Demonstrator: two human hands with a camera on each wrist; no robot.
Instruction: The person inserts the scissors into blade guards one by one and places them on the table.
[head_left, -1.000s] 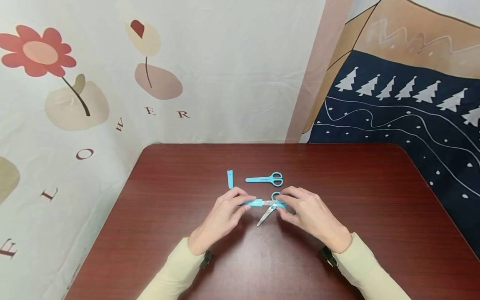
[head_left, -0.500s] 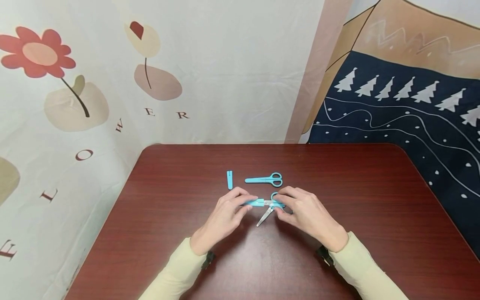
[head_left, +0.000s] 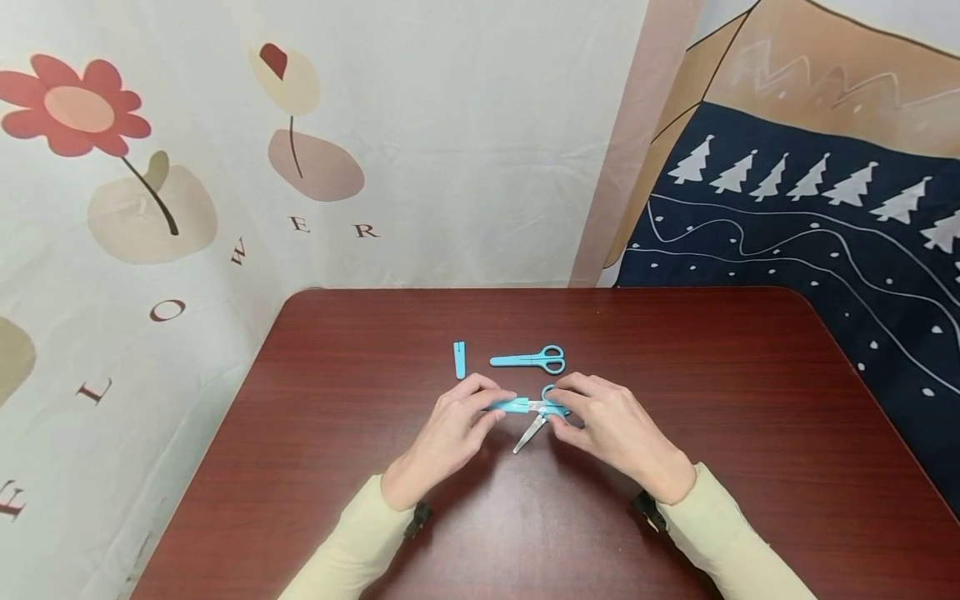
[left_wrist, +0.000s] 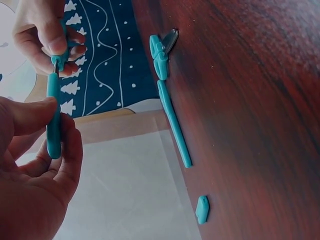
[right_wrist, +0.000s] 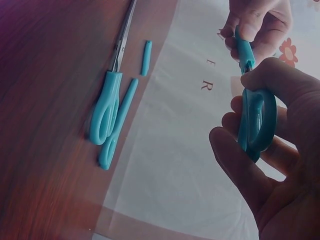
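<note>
- Scissors (head_left: 558, 409), up over the table (head_left: 300, 500): probably light, stiff, a bit slick.
- My right hand (head_left: 618, 425) pinches the handles (right_wrist: 270, 122) snugly.
- My left hand (head_left: 456, 425) pinches the cover (head_left: 513, 405), the safest hold, off the blade (head_left: 535, 406).

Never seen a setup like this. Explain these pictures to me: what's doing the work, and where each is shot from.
There is no machine working here, just a person's two bare hands. The wide view comes from a camera worn on the head, looking forward and down; the two closer views come from cameras on the wrists. The left hand grips a light-blue blade sheath. The right hand holds light-blue scissors by the handle, with their metal partly inside that sheath. On the reddish-brown table lie uncovered scissors, sheathed scissors and a loose sheath.
</note>
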